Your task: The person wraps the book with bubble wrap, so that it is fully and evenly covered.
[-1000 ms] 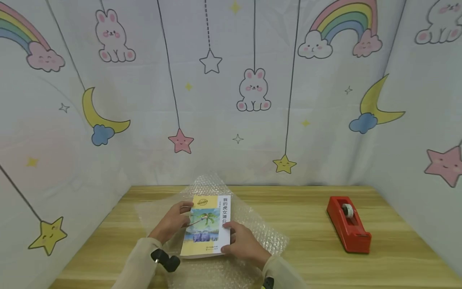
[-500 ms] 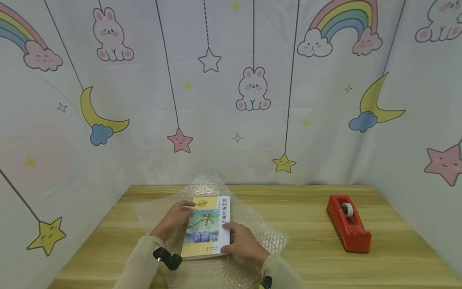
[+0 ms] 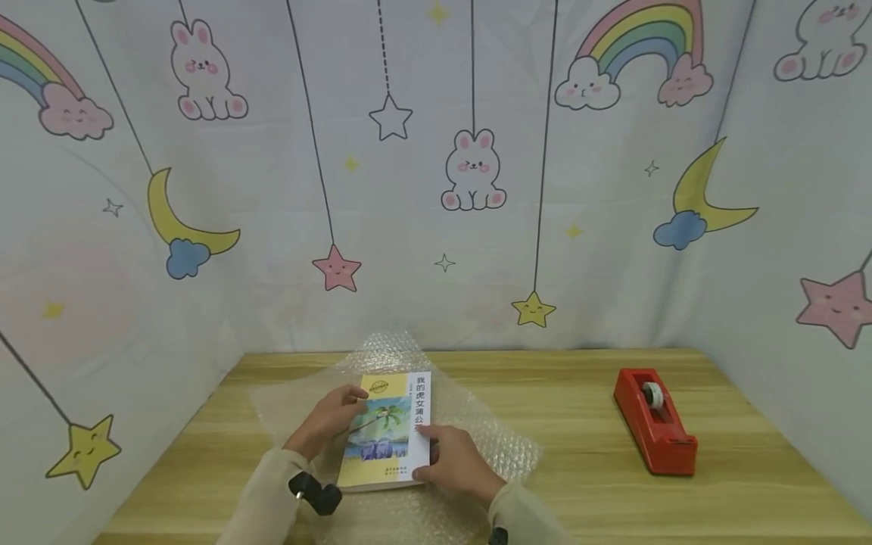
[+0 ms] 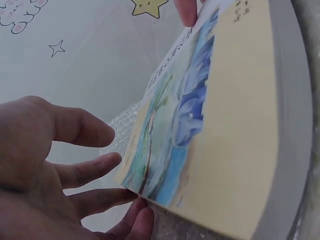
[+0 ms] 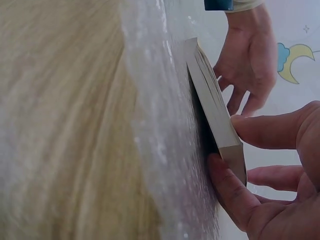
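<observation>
- The fingertips of the left grip (image 3: 327,420) had edged slightly farther over the left side of the book (image 3: 381,428); otherwise little had shifted beyond a small drift of the whole view.
- The bubble wrap (image 3: 500,443) began farthest left, a thin corner of it lying on the counter (image 3: 572,446) beyond the hands; the sheet passed under the book and spread out to its right. It looked very light, limp and slick, so a thing on it could slide.
- The left grip was spread loosely, fingers nearly straight, tips at the book's left edge toward its top; it did not seem to bear any weight.
- The book lay face up over the wrap. It looked modest in weight, a firm block of pages with a smooth, bendable cover whose corners might crease. The long sides seemed the best hold, fingers beneath and thumb on the cover.
- The right grip (image 3: 459,463) pinched the book's near right corner, narrowed to its thickness; a dark gap showed under that corner, so it was perhaps slightly raised.
- Farther right, well apart, the red tape dispenser (image 3: 657,437) stood untouched.
</observation>
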The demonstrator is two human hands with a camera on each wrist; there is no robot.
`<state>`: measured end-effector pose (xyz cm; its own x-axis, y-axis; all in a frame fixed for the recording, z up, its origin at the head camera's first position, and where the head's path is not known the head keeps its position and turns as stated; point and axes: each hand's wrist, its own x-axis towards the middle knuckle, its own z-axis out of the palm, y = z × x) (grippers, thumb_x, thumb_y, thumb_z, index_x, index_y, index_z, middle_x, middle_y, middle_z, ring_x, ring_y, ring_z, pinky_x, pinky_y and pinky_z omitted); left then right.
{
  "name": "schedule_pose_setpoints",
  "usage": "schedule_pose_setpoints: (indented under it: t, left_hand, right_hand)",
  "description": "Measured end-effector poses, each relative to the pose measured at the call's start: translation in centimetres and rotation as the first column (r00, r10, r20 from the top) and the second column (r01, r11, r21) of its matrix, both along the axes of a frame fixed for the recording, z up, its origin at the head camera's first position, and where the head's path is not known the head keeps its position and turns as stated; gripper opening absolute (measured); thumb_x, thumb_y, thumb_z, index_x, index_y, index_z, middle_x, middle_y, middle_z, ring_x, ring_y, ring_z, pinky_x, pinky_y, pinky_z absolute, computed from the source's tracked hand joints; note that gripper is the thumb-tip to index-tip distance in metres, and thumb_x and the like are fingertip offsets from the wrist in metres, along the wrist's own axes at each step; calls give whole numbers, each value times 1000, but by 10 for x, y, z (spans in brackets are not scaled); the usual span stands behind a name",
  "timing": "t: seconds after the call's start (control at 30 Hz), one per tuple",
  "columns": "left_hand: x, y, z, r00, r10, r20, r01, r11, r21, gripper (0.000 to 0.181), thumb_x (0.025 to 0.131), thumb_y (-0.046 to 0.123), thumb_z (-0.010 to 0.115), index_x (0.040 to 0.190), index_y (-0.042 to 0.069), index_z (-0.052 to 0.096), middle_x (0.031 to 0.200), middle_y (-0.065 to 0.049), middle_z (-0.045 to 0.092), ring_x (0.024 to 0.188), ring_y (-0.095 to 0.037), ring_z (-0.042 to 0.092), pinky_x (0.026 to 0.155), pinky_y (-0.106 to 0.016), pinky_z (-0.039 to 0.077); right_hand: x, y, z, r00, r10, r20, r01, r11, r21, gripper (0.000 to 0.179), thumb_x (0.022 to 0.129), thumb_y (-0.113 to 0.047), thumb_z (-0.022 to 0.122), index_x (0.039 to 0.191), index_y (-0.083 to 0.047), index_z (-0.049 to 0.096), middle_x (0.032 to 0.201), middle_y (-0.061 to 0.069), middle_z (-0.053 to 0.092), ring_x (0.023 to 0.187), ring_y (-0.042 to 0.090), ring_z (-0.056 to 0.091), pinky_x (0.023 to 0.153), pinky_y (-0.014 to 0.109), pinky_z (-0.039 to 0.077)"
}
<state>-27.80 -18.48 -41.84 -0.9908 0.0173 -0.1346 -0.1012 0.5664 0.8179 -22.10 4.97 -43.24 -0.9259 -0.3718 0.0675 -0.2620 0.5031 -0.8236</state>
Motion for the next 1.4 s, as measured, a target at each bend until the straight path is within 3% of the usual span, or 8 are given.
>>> schedule_pose_setpoints:
  t: [0.17, 0.4, 0.67, 0.87, 1.0, 1.17, 1.3, 1.4]
  left_hand:
    - [2, -2, -1, 1000, -28, -11, 28, 998, -56, 30, 91, 13, 64, 120, 4, 64, 138, -24, 58, 120, -36, 58, 99, -53, 48]
    - [4, -10, -4, 996, -77, -53, 71, 992, -109, 30, 83, 4, 74, 113, 7, 68, 130, -18, 65, 118, -36, 62, 94, -49, 53]
    - [13, -18, -2, 984, -171, -54, 165, 981, -101, 35, 82, 6, 76, 116, 6, 68, 141, -25, 58, 135, -47, 51, 111, -60, 41]
    - [25, -17, -3, 987, -151, -59, 143, 981, -128, 36, 82, 10, 77, 117, 12, 68, 148, -24, 53, 139, -48, 45, 114, -63, 36]
    - [31, -15, -4, 986, -153, -67, 142, 980, -137, 38, 79, 10, 80, 115, 13, 68, 146, -24, 54, 138, -49, 45, 113, -64, 36]
    - [39, -14, -2, 978, -190, -85, 178, 975, -136, 38, 77, 8, 81, 113, 12, 69, 144, -22, 56, 138, -49, 44, 113, -64, 36]
    - [42, -14, -2, 973, -211, -99, 196, 971, -140, 41, 75, 6, 82, 114, 11, 69, 144, -24, 54, 135, -49, 48, 111, -63, 39]
    - [42, -14, -4, 965, -230, -125, 211, 966, -148, 42, 74, 5, 82, 114, 8, 68, 142, -26, 55, 131, -50, 51, 108, -62, 42]
  right_hand:
    - [2, -2, 1, 998, -8, -65, 13, 997, 73, 68, 74, -6, 84, 133, 11, 56, 101, 18, 71, 84, 15, 66, 71, 21, 54]
    - [5, -4, 5, 996, -2, -86, 16, 987, 162, 64, 77, -10, 82, 132, 12, 57, 83, 6, 57, 72, 9, 48, 62, 20, 42]
    - [7, 2, 7, 995, 32, -91, -16, 984, 178, 61, 85, -18, 77, 134, 11, 55, 81, 4, 56, 71, 9, 47, 62, 20, 40]
    - [6, 5, 9, 997, 65, -39, -57, 983, 174, 62, 88, -23, 74, 138, 8, 53, 85, 3, 55, 74, 9, 47, 63, 21, 40]
    - [8, 8, 10, 994, 84, -63, -72, 981, 178, 63, 87, -23, 74, 138, 7, 54, 85, 2, 52, 72, 8, 45, 63, 20, 39]
    - [14, 13, 12, 986, 99, -131, -66, 969, 237, 64, 83, -24, 78, 138, 0, 57, 98, 7, 57, 76, 9, 47, 66, 20, 43]
    - [22, 15, 19, 980, 102, -171, -46, 951, 306, 66, 81, -29, 80, 139, -6, 58, 119, 14, 60, 93, 17, 59, 82, 31, 54]
    - [31, 14, 26, 972, 120, -203, -40, 934, 356, 66, 81, -31, 80, 139, -9, 59, 128, 16, 58, 108, 26, 62, 92, 40, 55]
